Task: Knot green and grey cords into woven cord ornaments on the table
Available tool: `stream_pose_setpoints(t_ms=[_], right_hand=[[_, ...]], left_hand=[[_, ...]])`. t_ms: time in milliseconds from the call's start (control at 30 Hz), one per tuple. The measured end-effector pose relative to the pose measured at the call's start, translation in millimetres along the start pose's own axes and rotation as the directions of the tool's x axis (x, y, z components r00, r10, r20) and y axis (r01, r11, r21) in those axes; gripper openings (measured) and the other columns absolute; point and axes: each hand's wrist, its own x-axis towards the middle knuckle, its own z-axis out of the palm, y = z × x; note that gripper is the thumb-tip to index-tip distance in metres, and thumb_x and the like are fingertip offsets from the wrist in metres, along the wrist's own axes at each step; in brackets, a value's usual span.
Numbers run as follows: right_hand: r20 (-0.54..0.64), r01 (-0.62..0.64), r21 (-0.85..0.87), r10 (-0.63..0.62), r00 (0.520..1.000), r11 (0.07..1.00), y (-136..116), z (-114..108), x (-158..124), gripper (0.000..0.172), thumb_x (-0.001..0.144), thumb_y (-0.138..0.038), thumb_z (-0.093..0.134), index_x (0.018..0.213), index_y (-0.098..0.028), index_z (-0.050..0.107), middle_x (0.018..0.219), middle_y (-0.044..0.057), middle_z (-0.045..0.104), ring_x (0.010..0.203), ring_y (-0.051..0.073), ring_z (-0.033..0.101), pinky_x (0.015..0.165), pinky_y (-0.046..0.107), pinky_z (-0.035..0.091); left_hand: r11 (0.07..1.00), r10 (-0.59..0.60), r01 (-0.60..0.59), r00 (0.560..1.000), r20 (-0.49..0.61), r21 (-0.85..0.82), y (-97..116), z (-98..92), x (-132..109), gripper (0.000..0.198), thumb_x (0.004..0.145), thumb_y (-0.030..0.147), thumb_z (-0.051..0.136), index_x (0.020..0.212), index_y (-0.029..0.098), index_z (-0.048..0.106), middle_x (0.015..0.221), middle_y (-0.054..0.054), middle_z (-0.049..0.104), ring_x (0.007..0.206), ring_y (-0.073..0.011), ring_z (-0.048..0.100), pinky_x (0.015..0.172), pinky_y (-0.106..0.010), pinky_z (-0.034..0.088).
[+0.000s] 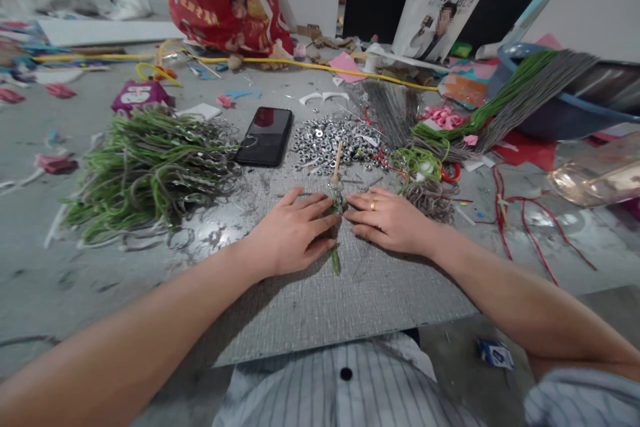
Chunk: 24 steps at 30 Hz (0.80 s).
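My left hand [301,232] lies palm down on the grey tabletop, fingers stretched and apart. Its fingertips reach a short green cord [335,261] that points toward me. From the right comes my right hand [387,219], with a ring on one finger, also flat with fingers spread. Between the fingertips of both hands is a small metal piece [339,200] on the cord; its details are partly hidden. Just beyond it, a thin wooden stick [338,160] points away. A pile of small silver metal fittings [320,137] lies behind the hands.
Left lies a heap of green and grey cord loops [150,173]; beside it, a black phone [265,136]. On the right, green and grey cords [530,97] hang over a blue basin [505,73]. Red cords [500,207] lie nearer. A red bag [225,0] stands behind a yellow cable [300,65].
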Motion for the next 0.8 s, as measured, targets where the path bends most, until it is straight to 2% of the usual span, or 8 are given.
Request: stream_pose_setpoints(t_ms=[100, 200, 333, 533, 667, 800], right_hand=[[-0.002, -0.010, -0.012, 0.010, 1.000, 1.000, -1.1, -0.6, 0.0, 0.039, 0.094, -0.038, 0.036, 0.111, -0.016, 0.065, 0.123, 0.015, 0.060, 0.115, 0.025, 0.056, 0.095, 0.048, 0.042], [0.003, -0.034, -0.035, 0.035, 0.999, 0.999, -3.2, -1.4, 0.1, 0.039, 0.094, -0.039, 0.037, 0.112, -0.017, 0.065, 0.123, 0.014, 0.060, 0.116, 0.026, 0.055, 0.094, 0.047, 0.042], [0.045, -0.058, -0.096, 0.062, 0.997, 0.994, -8.9, -4.4, 0.5, 0.040, 0.094, -0.041, 0.038, 0.116, -0.018, 0.063, 0.126, 0.016, 0.058, 0.117, 0.027, 0.055, 0.094, 0.048, 0.041], [0.111, -0.066, -0.199, 0.090, 0.990, 0.978, -19.1, -12.3, 2.5, 0.042, 0.093, -0.046, 0.038, 0.119, -0.021, 0.061, 0.122, 0.018, 0.060, 0.112, 0.029, 0.058, 0.089, 0.051, 0.041], [0.211, -0.083, -0.186, 0.122, 0.970, 0.979, -23.1, -20.6, 5.6, 0.044, 0.091, -0.047, 0.041, 0.120, -0.019, 0.060, 0.122, 0.020, 0.060, 0.113, 0.032, 0.057, 0.091, 0.057, 0.038], [0.329, -0.103, -0.119, 0.137, 0.934, 0.988, -23.7, -30.3, 6.1, 0.044, 0.092, -0.047, 0.040, 0.119, -0.021, 0.061, 0.127, 0.020, 0.056, 0.121, 0.035, 0.049, 0.094, 0.063, 0.035]], left_hand=[[1.000, 0.009, -0.009, 1.000, -0.007, 0.005, -0.7, -0.8, 0.1, 0.034, 0.089, 0.034, 0.043, 0.111, 0.017, 0.064, 0.119, -0.012, 0.063, 0.118, -0.0304, 0.052, 0.100, -0.053, 0.033], [0.999, 0.022, -0.022, 1.000, 0.011, 0.031, -0.9, -2.5, 0.9, 0.034, 0.089, 0.034, 0.044, 0.111, 0.017, 0.063, 0.118, -0.012, 0.062, 0.110, -0.0275, 0.058, 0.099, -0.049, 0.034], [0.990, -0.002, -0.004, 0.999, 0.047, 0.142, 2.8, -7.8, 2.3, 0.033, 0.087, 0.038, 0.046, 0.109, 0.020, 0.064, 0.114, -0.012, 0.063, 0.097, -0.0266, 0.062, 0.085, -0.043, 0.043], [0.970, -0.056, 0.027, 0.992, 0.114, 0.242, 11.2, -18.1, 1.9, 0.036, 0.087, 0.044, 0.046, 0.111, 0.024, 0.064, 0.098, -0.011, 0.066, 0.085, -0.0259, 0.064, 0.076, -0.041, 0.042], [0.973, -0.067, 0.026, 0.983, 0.170, 0.231, 12.6, -23.7, 0.6, 0.036, 0.085, 0.047, 0.049, 0.108, 0.025, 0.066, 0.095, -0.012, 0.066, 0.083, -0.0274, 0.064, 0.075, -0.042, 0.041], [0.976, -0.053, 0.003, 0.972, 0.229, 0.216, 11.8, -29.6, 0.4, 0.034, 0.083, 0.049, 0.051, 0.107, 0.029, 0.067, 0.101, -0.012, 0.065, 0.086, -0.0282, 0.064, 0.076, -0.044, 0.041]])
